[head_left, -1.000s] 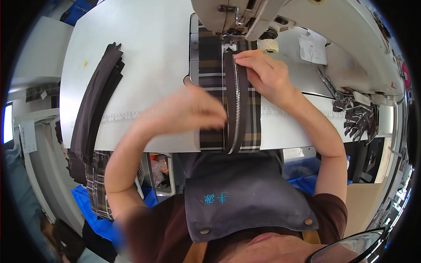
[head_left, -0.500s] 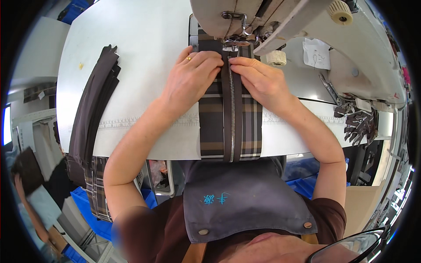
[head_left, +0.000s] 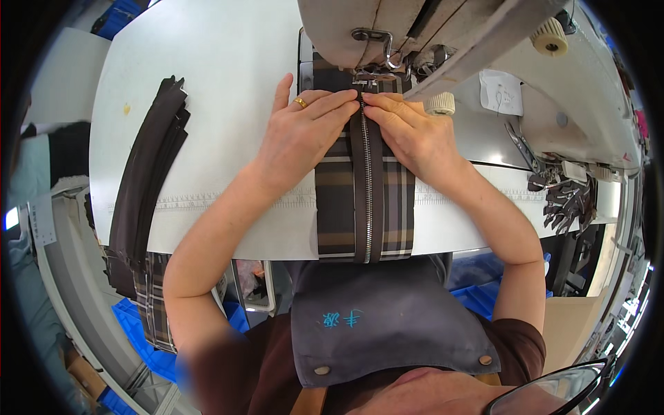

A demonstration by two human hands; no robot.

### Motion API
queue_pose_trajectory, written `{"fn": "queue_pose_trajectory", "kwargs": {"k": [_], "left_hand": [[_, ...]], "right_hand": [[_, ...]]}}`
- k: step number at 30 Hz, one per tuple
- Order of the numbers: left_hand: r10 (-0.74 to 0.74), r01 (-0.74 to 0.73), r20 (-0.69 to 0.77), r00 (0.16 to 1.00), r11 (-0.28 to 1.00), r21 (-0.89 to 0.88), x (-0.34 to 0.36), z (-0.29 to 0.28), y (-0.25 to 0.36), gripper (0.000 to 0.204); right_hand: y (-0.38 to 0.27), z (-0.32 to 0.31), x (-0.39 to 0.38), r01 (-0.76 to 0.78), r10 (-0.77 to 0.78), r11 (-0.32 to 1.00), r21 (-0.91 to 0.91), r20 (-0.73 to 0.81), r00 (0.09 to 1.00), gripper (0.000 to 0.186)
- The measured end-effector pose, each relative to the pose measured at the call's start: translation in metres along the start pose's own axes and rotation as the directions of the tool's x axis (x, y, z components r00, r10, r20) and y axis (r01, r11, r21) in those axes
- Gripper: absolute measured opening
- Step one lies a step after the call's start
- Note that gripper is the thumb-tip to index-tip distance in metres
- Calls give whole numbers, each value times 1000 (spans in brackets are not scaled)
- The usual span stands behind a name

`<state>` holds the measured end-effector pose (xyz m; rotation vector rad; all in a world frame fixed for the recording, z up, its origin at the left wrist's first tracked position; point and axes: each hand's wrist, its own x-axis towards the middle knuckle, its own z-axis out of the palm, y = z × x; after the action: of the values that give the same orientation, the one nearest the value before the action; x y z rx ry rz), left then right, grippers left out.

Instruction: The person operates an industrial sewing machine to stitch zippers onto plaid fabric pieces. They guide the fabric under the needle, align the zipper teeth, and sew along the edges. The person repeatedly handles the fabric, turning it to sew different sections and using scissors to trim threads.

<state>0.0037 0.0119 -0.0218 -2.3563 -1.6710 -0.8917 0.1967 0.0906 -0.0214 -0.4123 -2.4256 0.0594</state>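
A long zipper (head_left: 367,200) with dark tape and metal teeth lies lengthwise over a strip of brown and black plaid fabric (head_left: 335,228). From the left, my left hand (head_left: 304,131), with a ring on one finger, presses its fingertips together at the zipper's edge; its little finger sticks out. My right hand (head_left: 418,135) holds the zipper's other side between bent fingers, close to the left fingertips. Both hands are just in front of the sewing machine's presser foot (head_left: 364,79), where the zipper's far end lies. The thumbs are mostly hidden.
The sewing machine head (head_left: 429,34) overhangs the far side. A stack of dark fabric strips (head_left: 149,169) hangs over the table's left edge. At the right are thread snips (head_left: 522,146) and a pile of zipper sliders (head_left: 568,204). Blue bins (head_left: 477,297) sit below the table.
The left fingers have straightened and lie flatter by the zipper. Both hands remain at the presser foot. At the far left, another person has shifted position.
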Motion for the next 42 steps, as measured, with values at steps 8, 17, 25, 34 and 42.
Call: {"fn": "queue_pose_trajectory", "kwargs": {"k": [8, 17, 25, 34, 42], "left_hand": [[-4, 5, 8, 1000, 1000, -19, -5, 1, -2, 25], [-19, 22, 35, 999, 996, -88, -3, 7, -2, 24], [-145, 122, 28, 989, 910, 395, -62, -88, -32, 18], [-682, 706, -190, 706, 699, 118, -117, -140, -95, 32], [-694, 711, -277, 665, 701, -49, -122, -130, -104, 23]], "right_hand": [[1, 6, 3, 45, -45, 999, -2, -27, 999, 25], [-11, -18, 10, -59, 52, 997, 43, 144, 988, 24], [-10, -10, 6, -8, 5, 999, 43, 62, 998, 25], [-11, -11, 6, -19, 16, 998, 51, 63, 998, 23], [-10, -8, 3, -38, 36, 998, 57, 46, 998, 23]]}}
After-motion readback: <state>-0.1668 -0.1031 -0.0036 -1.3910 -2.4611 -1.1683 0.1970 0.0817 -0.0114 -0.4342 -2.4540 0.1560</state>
